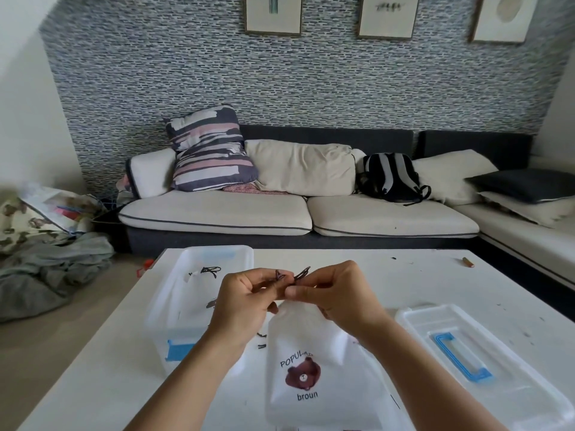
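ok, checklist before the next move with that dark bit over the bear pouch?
1. Grip: left hand and right hand both pinch the dark looped piece. ok.
2. Bear pouch sits just below the hands in the view. ok.
3. Pouch mouth open: hidden behind the hands. cannot tell.
4. Clear bin is uncovered; its lid lies apart on the right. ok.
5. Loose dark bits lie on the table between bin and pouch. not ok.
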A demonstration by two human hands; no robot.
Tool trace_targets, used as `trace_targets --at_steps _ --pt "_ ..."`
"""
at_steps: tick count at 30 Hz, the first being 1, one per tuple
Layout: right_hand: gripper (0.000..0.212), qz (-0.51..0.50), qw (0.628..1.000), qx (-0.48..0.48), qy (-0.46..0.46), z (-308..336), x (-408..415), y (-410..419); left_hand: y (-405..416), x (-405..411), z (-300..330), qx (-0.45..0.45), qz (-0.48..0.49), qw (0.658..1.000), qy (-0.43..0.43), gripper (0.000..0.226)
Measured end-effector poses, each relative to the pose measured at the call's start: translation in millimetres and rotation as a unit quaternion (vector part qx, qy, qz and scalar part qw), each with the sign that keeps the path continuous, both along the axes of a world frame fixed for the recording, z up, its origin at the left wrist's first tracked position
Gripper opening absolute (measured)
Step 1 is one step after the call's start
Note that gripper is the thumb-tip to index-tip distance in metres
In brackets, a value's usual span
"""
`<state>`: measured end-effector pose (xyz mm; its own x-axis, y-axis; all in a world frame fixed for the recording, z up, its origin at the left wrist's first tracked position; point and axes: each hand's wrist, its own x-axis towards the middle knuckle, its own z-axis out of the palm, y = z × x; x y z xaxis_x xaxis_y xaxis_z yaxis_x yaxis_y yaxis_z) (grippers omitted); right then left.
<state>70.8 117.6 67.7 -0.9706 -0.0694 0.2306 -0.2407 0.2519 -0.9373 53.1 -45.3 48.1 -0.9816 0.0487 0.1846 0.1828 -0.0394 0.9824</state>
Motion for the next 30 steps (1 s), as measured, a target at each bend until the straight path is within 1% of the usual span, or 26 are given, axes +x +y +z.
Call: trace_targets --at_steps 3,6,8,9,11,13,16,18,20,23,26,28,29,30 --pt "0.003 -0.002 0.998 0.056 0.034 -1 -2 0 2 1 -2 -0.007 0.034 0.999 0.007 0.010" --pt "0.012 0.051 0.991 0.117 0.033 3 -2 4 3 0 -2 0.006 0.048 0.999 0.007 0.014" --pt "0.014 0.097 0.990 0.102 0.009 9 0 9 4 1 1 0.019 0.048 0.999 0.014 0.013" --pt "0.014 0.103 0.991 0.085 0.000 9 0 11 4 2 3 0.025 0.046 0.998 0.018 0.011" --pt "0.010 0.082 0.995 0.052 -0.002 9 0 10 8 5 4 0.026 0.042 0.998 0.027 0.010" --pt "0.001 0.048 0.999 0.021 -0.009 6 -2 8 11 6 2 0.015 0.045 0.998 0.035 0.012" --pt "0.012 -0.011 0.999 0.031 -0.011 -1 -7 8 18 7 -1 0.014 0.050 0.998 0.019 0.016" --pt "0.014 -0.041 0.998 0.053 0.000 -5 -7 8 20 6 -3 0.033 0.052 0.998 -0.008 0.013" --pt "0.012 -0.029 0.998 0.060 0.017 -7 -7 6 18 4 -5 0.054 0.056 0.996 -0.036 0.007" --pt "0.007 0.018 0.995 0.093 0.023 -7 -6 4 16 4 -6 0.068 0.060 0.995 -0.046 0.004" --pt "0.008 -0.008 0.995 0.099 0.025 -10 -8 8 20 8 -4 0.066 0.058 0.996 -0.027 0.006" --pt "0.006 -0.035 0.996 0.073 0.023 -13 -10 6 22 10 -3 0.049 0.064 0.997 0.002 0.011" --pt "0.008 -0.048 0.997 0.052 0.021 -15 -11 5 22 9 -4 0.038 0.066 0.997 0.018 0.015" --pt "0.016 -0.057 0.998 0.036 0.017 -17 -13 6 21 8 -5 0.029 0.065 0.997 0.033 0.017"
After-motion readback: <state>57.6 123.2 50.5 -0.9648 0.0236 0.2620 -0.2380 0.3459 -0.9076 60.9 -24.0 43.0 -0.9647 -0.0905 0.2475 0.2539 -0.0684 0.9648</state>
